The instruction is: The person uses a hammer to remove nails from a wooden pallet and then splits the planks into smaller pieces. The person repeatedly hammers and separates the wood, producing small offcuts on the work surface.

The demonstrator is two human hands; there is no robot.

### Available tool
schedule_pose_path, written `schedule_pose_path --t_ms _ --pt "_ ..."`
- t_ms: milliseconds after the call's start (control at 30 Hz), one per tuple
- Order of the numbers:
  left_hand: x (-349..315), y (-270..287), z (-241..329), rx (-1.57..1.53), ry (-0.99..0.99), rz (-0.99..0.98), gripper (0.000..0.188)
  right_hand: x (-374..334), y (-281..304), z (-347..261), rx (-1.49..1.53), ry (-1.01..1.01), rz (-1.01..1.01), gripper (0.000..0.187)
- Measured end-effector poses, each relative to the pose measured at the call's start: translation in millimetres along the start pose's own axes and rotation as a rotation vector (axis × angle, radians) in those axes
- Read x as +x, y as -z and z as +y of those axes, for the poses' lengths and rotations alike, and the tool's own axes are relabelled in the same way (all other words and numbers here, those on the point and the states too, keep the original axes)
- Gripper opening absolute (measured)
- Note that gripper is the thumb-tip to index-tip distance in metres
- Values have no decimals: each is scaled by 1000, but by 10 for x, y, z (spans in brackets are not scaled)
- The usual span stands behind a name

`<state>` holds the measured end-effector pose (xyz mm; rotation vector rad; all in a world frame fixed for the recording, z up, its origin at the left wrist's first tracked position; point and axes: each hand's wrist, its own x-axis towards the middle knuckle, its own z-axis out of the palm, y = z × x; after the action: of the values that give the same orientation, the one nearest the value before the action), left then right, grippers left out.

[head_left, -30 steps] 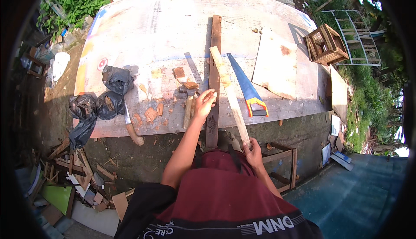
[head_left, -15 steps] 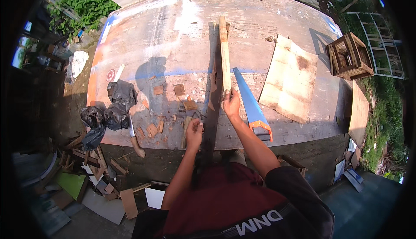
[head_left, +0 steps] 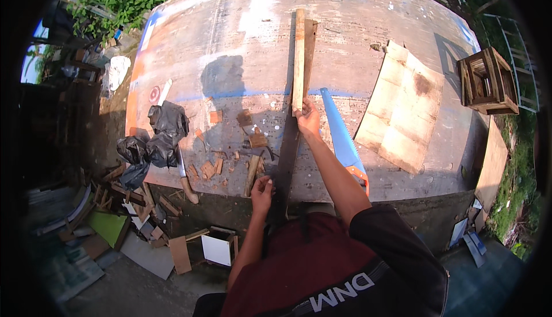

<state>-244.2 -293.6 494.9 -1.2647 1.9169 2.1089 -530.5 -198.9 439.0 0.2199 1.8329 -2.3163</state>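
Note:
My right hand (head_left: 309,118) is closed round the near end of a pale narrow wooden strip (head_left: 299,58), which points away from me. Beneath and beside the strip lies a longer dark plank (head_left: 286,170), running from the far middle of the table to my body. My left hand (head_left: 262,195) is left of the plank's near part, its fingers curled and thumb against them; whatever is between them is hidden. A short wood stick (head_left: 252,174) lies just beyond that hand. Right of my right forearm rests a handsaw (head_left: 340,134) with a blue blade and orange handle.
Wood offcuts (head_left: 208,170), black plastic bags (head_left: 168,130) and a wooden-handled blade (head_left: 185,179) lie on the table (head_left: 253,75) at left. A cardboard sheet (head_left: 402,107) and a slatted wooden crate (head_left: 487,81) are at right. Scrap boards (head_left: 138,248) litter the ground at lower left.
The pale strip has shifted left over the dark plank, and its shadow has narrowed. My left hand has drawn back toward my body. The whole view has shifted slightly.

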Motion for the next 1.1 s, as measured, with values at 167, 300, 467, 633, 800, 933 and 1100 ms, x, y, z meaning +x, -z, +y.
schedule_pose_path --t_ms 167,300,467,633,800,933,1100 --pt "52 -143 134 17 -28 -94 26 64 -71 -294 222 -36 -22 37" --pt "129 -64 202 -25 -29 -89 26 160 -158 -348 209 -92 16 33" --pt "200 212 195 -20 -95 -47 27 35 -21 -414 227 -91 -57 30" --pt "199 263 40 260 -285 -19 31 -592 441 -365 152 -40 144 34" --pt "126 -204 249 718 -470 -54 61 -1021 1450 19 -93 98 293 36" --pt "160 -542 410 879 -399 -52 87 -894 1794 -173 -130 27 256 41" --pt "272 -722 422 1078 -231 -108 100 -386 1807 -354 -766 280 454 49"
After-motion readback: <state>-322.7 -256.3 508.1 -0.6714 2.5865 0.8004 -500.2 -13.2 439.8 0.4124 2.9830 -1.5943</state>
